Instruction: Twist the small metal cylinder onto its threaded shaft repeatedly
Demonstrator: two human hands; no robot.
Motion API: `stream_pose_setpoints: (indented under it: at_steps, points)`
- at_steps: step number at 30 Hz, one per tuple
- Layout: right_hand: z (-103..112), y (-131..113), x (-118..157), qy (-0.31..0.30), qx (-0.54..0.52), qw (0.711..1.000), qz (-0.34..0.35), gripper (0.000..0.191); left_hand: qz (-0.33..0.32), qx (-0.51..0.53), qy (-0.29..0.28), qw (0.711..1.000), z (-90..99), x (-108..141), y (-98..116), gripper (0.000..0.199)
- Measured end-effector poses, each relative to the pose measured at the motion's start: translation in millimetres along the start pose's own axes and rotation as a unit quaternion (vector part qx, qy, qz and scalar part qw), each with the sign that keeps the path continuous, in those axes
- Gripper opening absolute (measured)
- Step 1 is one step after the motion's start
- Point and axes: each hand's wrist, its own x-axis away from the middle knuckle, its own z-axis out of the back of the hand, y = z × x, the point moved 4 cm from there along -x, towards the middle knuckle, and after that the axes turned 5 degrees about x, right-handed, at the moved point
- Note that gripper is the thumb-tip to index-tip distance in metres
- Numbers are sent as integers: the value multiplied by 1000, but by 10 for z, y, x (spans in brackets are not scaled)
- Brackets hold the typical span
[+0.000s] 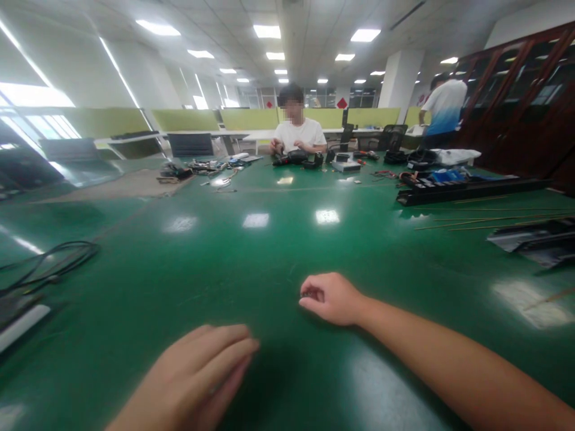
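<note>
- The right hand (pixel 330 298) was curled round a small dark thing (pixel 307 294), not yet released, low over the green surface (pixel 269 257).
- The left hand (pixel 197 371), nearby, was blurred; its grip could not be told.

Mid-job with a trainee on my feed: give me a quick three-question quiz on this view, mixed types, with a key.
1. Which hand reaches farther out over the green table?
A) the left hand
B) the right hand
C) neither, they are level

2. True or false: the looped black cable lies to the left of both hands.

3. Fill in the blank: the person across the table wears a ____ shirt.

Key: 1. B; 2. true; 3. white.
</note>
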Motion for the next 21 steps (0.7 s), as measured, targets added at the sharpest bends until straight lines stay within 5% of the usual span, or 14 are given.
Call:
stream_pose_setpoints:
  at_steps: [2,4,7,11,17,21]
  points:
    - [-3,0,1,-8,-1,1000,5,16,-111,-80,-100,986,-287,-311,104,37]
    - [-11,12,-7,-16,-8,1000,6,14,-157,-90,-127,975,-532,-587,139,35]
    - [-40,48,-28,-33,-3,999,10,7,-153,-99,-146,972,-843,-830,97,36]
    - [-82,96,-47,-57,8,998,22,8,-146,-123,-159,969,-1096,-856,57,25]
    - [-44,54,-40,-53,12,998,25,8,-120,-80,-129,981,-1087,-812,-24,23]
    - [-1,15,-19,-69,-4,997,36,20,5,1,-70,998,-661,-690,-277,18]
